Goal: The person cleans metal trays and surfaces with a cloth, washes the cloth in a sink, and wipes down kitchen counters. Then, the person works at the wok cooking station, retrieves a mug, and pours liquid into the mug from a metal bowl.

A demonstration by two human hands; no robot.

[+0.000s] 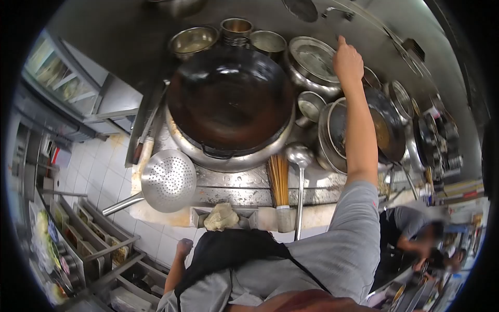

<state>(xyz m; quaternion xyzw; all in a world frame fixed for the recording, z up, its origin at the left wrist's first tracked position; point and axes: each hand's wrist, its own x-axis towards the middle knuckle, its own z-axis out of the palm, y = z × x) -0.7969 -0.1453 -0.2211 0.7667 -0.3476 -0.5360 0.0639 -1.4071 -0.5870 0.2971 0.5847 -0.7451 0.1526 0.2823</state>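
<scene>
My right hand (348, 61) is stretched out to the steel back wall, fingers curled and one fingertip pointing up beside a small dark spot. What it grips, if anything, is hidden. Just below it sits a lidded steel pot (314, 58), and a wall tap (339, 11) is above. Low at my side hangs my left hand (184, 246), closed, its contents not visible. A large dark wok (231, 104) rests on the burner ring in front of me. Nearer lie a perforated strainer (169, 179), a bamboo brush (279, 182) and a steel ladle (300, 156).
Steel bowls (194, 41) line the back of the stove. A second wok (382, 125) stands under my right forearm. A crumpled cloth (221, 217) lies at the front edge. Food bins (78, 229) are at lower left; another person (410, 229) works at right.
</scene>
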